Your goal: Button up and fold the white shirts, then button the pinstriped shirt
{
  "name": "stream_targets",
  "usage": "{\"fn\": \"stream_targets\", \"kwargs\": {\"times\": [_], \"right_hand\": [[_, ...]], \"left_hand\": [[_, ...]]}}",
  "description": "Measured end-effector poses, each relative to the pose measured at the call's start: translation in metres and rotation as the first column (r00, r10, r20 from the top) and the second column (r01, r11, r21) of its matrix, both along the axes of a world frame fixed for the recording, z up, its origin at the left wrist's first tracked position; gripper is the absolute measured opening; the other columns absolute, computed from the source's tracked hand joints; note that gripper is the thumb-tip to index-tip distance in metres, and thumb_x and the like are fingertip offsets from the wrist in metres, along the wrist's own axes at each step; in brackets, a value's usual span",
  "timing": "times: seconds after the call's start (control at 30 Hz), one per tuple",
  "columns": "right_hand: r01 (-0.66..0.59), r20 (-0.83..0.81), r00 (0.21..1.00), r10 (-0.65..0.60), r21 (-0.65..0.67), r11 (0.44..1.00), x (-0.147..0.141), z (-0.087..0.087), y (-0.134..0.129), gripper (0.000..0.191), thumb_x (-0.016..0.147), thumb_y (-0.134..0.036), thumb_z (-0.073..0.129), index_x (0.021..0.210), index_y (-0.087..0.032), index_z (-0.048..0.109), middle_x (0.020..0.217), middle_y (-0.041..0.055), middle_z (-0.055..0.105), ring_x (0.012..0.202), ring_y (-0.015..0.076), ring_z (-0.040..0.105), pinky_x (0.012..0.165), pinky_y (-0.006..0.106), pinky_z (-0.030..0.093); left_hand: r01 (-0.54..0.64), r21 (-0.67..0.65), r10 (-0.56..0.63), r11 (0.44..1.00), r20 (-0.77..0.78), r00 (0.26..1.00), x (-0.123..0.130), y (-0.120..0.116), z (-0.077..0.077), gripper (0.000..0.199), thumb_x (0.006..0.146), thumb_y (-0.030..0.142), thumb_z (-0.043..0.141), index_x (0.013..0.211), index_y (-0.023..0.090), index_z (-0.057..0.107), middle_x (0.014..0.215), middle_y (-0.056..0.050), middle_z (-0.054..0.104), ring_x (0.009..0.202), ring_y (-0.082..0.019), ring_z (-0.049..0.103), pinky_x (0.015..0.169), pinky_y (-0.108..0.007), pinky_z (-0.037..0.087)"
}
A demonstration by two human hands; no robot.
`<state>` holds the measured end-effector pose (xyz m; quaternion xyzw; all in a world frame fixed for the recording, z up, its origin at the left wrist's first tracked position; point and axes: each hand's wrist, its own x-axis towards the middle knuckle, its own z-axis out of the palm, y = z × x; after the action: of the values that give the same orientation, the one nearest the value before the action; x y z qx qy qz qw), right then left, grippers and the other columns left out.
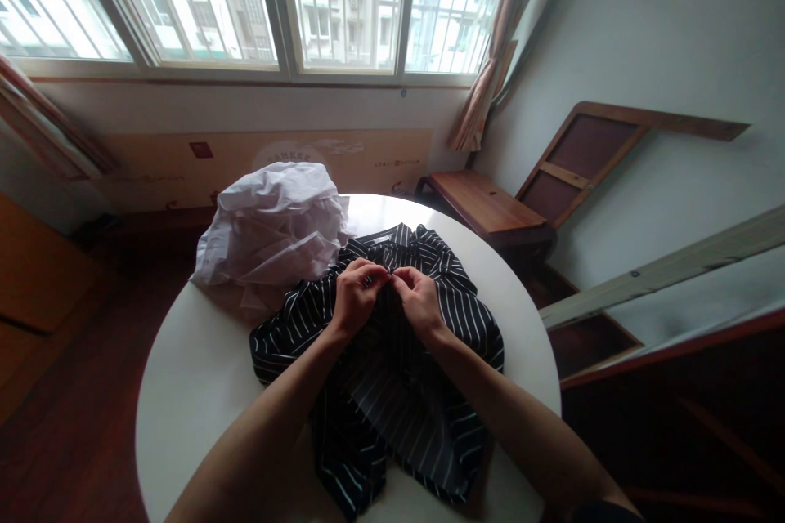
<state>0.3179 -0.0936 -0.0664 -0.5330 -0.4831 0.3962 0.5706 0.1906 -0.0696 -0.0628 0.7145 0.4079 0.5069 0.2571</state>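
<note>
A black shirt with white stripes [457, 315] lies spread on the round white table [184, 392], its collar towards the window and its lower front parted. My left hand [359, 290] pinches the shirt's front edge just below the collar. Close against it, my right hand [419, 298] pinches the same spot from the other side, the fingertips of both hands almost meeting. Whatever small part sits between the fingertips, perhaps a button, is too small to make out. Both forearms reach in over the shirt and cover parts of it.
A crumpled heap of white cloth [270, 221] rests at the table's far left, touching the striped shirt. Beyond the table stand a wooden stool or bench [491, 200] and a brown panelled frame [580, 155] against the wall. A long cardboard panel [343, 155] leans below the window.
</note>
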Motion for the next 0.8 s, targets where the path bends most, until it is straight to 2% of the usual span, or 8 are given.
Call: {"fn": "stream_targets", "kwargs": {"times": [0.1, 0.17, 0.3, 0.4, 0.53, 0.67, 0.73, 0.8], "right_hand": [[-0.097, -0.276, 0.959, 0.064, -0.108, 0.989, -0.001, -0.005, 0.002, 0.026, 0.066, -0.038, 0.068, 0.078, -0.017, 0.061, 0.069, 0.0001, 0.061, 0.06, 0.0123, 0.053, 0.057, 0.025, 0.043], [-0.159, -0.386, 0.918, 0.09, -0.152, 0.976, 0.0, -0.007, 0.003, 0.027, 0.064, -0.039, 0.069, 0.078, -0.016, 0.062, 0.067, -0.0006, 0.061, 0.059, 0.0117, 0.053, 0.056, 0.024, 0.042], [-0.172, -0.387, 0.916, 0.104, -0.146, 0.974, 0.001, -0.006, 0.004, 0.029, 0.066, -0.044, 0.068, 0.074, -0.017, 0.062, 0.065, -0.0012, 0.061, 0.058, 0.0116, 0.053, 0.056, 0.024, 0.041], [-0.1, -0.371, 0.927, 0.051, -0.114, 0.989, 0.0, -0.006, 0.006, 0.029, 0.065, -0.044, 0.068, 0.07, -0.017, 0.06, 0.062, -0.0032, 0.057, 0.054, 0.0097, 0.048, 0.055, 0.024, 0.04], [-0.026, -0.323, 0.947, 0.005, -0.061, 0.998, -0.001, -0.004, 0.008, 0.029, 0.07, -0.046, 0.063, 0.067, -0.019, 0.052, 0.058, -0.0043, 0.05, 0.051, 0.0093, 0.044, 0.052, 0.023, 0.039], [-0.021, -0.27, 0.963, 0.025, 0.017, 1.0, 0.008, 0.005, 0.01, 0.029, 0.076, -0.047, 0.056, 0.068, -0.021, 0.048, 0.059, -0.0036, 0.05, 0.052, 0.0107, 0.046, 0.052, 0.024, 0.041], [0.071, -0.308, 0.95, -0.056, 0.038, 0.997, 0.018, 0.009, 0.014, 0.028, 0.075, -0.046, 0.057, 0.068, -0.021, 0.046, 0.059, -0.0041, 0.05, 0.052, 0.0108, 0.047, 0.052, 0.025, 0.043], [0.186, -0.34, 0.927, -0.161, 0.042, 0.982, 0.031, 0.012, 0.021, 0.028, 0.073, -0.046, 0.06, 0.07, -0.022, 0.047, 0.059, -0.0046, 0.051, 0.051, 0.0109, 0.048, 0.051, 0.025, 0.044]], "left_hand": [[0.114, -0.017, -0.114, 0.993, 0.024, 0.993, -0.002, 0.003, -0.005, 0.019, 0.084, 0.028, 0.055, 0.083, 0.017, 0.071, 0.087, -0.005, 0.065, 0.078, -0.014, 0.061, 0.072, -0.025, 0.049], [0.159, 0.01, -0.16, 0.987, 0.002, 0.987, -0.004, 0.004, -0.009, 0.021, 0.086, 0.027, 0.052, 0.088, 0.018, 0.071, 0.089, -0.005, 0.065, 0.08, -0.014, 0.061, 0.073, -0.025, 0.049], [0.12, 0.043, -0.12, 0.992, -0.008, 0.993, -0.006, 0.004, -0.013, 0.015, 0.081, 0.024, 0.059, 0.089, 0.021, 0.071, 0.085, -0.003, 0.067, 0.077, -0.014, 0.062, 0.074, -0.027, 0.05], [0.097, -0.081, -0.086, 0.992, 0.126, 0.988, -0.006, 0.006, -0.013, 0.025, 0.072, 0.025, 0.068, 0.095, 0.019, 0.068, 0.079, -0.002, 0.068, 0.071, -0.014, 0.063, 0.07, -0.027, 0.051], [0.119, -0.183, -0.078, 0.976, 0.217, 0.973, -0.008, 0.012, -0.012, 0.019, 0.067, 0.029, 0.069, 0.08, 0.015, 0.068, 0.075, -0.003, 0.069, 0.069, -0.014, 0.063, 0.069, -0.027, 0.051], [0.056, -0.252, 0.005, 0.966, 0.234, 0.972, -0.014, 0.021, -0.012, 0.02, 0.07, 0.03, 0.064, 0.082, 0.015, 0.068, 0.078, -0.004, 0.069, 0.073, -0.015, 0.063, 0.071, -0.028, 0.051], [-0.042, -0.241, 0.104, 0.97, 0.25, 0.963, -0.023, 0.028, -0.011, 0.021, 0.072, 0.031, 0.062, 0.084, 0.014, 0.067, 0.077, -0.005, 0.068, 0.072, -0.015, 0.063, 0.07, -0.028, 0.051], [-0.206, -0.168, 0.241, 0.964, 0.22, 0.945, -0.033, 0.033, -0.008, 0.02, 0.075, 0.03, 0.06, 0.085, 0.014, 0.066, 0.077, -0.005, 0.066, 0.071, -0.015, 0.061, 0.07, -0.027, 0.05]]}}
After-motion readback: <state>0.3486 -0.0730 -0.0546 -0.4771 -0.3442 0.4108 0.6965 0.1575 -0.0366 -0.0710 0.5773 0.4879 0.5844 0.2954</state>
